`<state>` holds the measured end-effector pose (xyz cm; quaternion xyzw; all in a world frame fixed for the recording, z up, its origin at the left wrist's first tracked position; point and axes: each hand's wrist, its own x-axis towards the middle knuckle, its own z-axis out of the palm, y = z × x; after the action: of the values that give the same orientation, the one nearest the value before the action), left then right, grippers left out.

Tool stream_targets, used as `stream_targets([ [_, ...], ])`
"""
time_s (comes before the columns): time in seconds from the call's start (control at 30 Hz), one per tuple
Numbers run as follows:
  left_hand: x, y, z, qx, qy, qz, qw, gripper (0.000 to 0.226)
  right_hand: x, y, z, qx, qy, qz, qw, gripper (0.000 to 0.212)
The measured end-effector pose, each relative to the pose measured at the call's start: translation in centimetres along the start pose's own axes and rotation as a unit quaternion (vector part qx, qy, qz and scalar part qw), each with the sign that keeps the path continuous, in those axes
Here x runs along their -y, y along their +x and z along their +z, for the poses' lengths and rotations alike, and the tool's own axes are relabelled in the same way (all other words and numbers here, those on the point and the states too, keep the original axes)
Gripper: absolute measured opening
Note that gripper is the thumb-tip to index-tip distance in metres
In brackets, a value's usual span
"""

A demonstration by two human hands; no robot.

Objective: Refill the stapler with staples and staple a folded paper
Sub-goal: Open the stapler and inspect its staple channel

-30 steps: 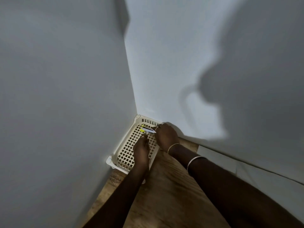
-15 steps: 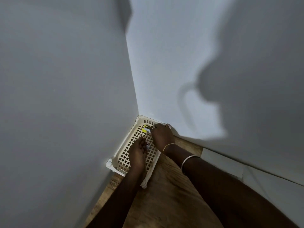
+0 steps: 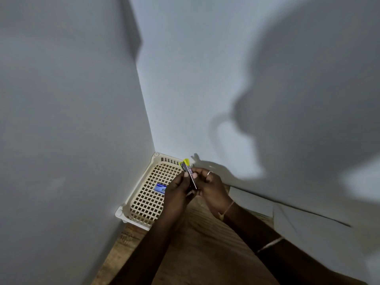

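Observation:
A small stapler (image 3: 189, 174) with a yellow tip and a dark metal body is held up between both hands, above the near right edge of a cream lattice basket (image 3: 144, 204). My left hand (image 3: 176, 194) pinches it from the left, and my right hand (image 3: 211, 188), which wears a ring, grips it from the right. A small blue staple box (image 3: 160, 188) lies flat inside the basket, just left of my left hand. White paper (image 3: 250, 202) lies along the wall at the right.
The basket sits in the corner where two white walls meet, on a wooden tabletop (image 3: 201, 243). My forearms cross the table from the lower edge. A large shadow covers the right wall.
Both hands have lifted out of the basket toward me, bringing the stapler up with them. The blue staple box, hidden before, now shows on the basket floor.

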<state>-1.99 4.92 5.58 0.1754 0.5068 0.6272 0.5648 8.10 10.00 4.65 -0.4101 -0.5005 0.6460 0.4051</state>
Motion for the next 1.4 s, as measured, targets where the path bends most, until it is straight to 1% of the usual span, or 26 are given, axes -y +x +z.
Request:
stream_targets([
  [0.07,0.0,-1.3,1.0,0.016,-0.01,0.005,1.0,0.028,1.2,-2.0,-1.5,0.01,0.03,0.0,1.0,0.017],
  [0.1,0.0,-2.1,1.5,0.025,-0.009,0.008,1.0,0.028,1.9,-3.0,-2.1,0.014,0.024,-0.009,1.0,0.018],
  [0.17,0.1,-3.6,2.5,0.049,-0.005,0.014,0.999,0.026,3.1,-5.0,-3.2,0.012,-0.015,-0.03,0.999,0.02],
  [0.27,0.3,-6.1,4.2,0.102,0.008,0.013,0.995,0.025,5.0,-8.1,-4.7,-0.016,-0.051,-0.057,0.997,0.021],
  [0.37,0.7,-8.2,5.6,0.139,0.021,0.038,0.989,0.028,6.2,-10.7,-6.3,-0.028,-0.055,-0.074,0.995,0.02],
  [0.47,1.2,-10.2,7.1,0.161,0.047,0.08,0.983,0.024,7.0,-12.6,-7.7,-0.053,-0.054,-0.081,0.994,0.017],
  [0.67,2.2,-12.7,9.4,0.171,0.101,0.142,0.97,0.018,7.7,-15.1,-9.4,-0.113,-0.049,-0.089,0.988,0.019],
  [0.77,2.7,-13.7,10.3,0.182,0.122,0.181,0.959,0.017,7.4,-16.0,-9.8,-0.127,-0.035,-0.103,0.986,0.022],
  [0.83,3.3,-14.2,10.5,0.179,0.132,0.198,0.955,0.018,7.1,-16.3,-10.0,-0.138,-0.022,-0.104,0.985,0.025],
  [0.9,4.0,-14.6,10.7,0.173,0.127,0.192,0.958,0.022,7.1,-16.5,-10.2,-0.16,-0.011,-0.106,0.981,0.025],
  [1.0,4.5,-15.3,10.9,0.166,0.117,0.19,0.961,0.037,7.4,-16.6,-10.8,-0.189,-0.016,-0.105,0.976,0.026],
  [1.07,4.8,-15.4,10.9,0.167,0.108,0.205,0.958,0.033,7.8,-16.6,-11.1,-0.186,-0.01,-0.097,0.978,0.023],
  [1.1,5.0,-15.5,10.9,0.169,0.097,0.197,0.961,0.029,7.9,-16.5,-11.2,-0.184,-0.009,-0.094,0.978,0.021],
  [1.2,5.4,-15.8,10.6,0.158,0.055,0.109,0.98,0.023,8.3,-16.3,-11.5,-0.181,-0.022,-0.089,0.979,0.02],
  [1.27,5.5,-15.8,10.4,0.166,0.052,0.069,0.982,0.022,8.5,-16.1,-11.7,-0.18,-0.029,-0.083,0.98,0.02],
  [1.37,5.2,-15.5,10.0,0.192,-0.006,-0.008,0.981,0.024,8.5,-15.8,-12.1,-0.183,-0.036,-0.072,0.98,0.021],
  [1.4,5.1,-15.2,9.8,0.196,-0.039,-0.039,0.979,0.03,8.6,-15.7,-12.2,-0.181,-0.03,-0.067,0.981,0.021],
])
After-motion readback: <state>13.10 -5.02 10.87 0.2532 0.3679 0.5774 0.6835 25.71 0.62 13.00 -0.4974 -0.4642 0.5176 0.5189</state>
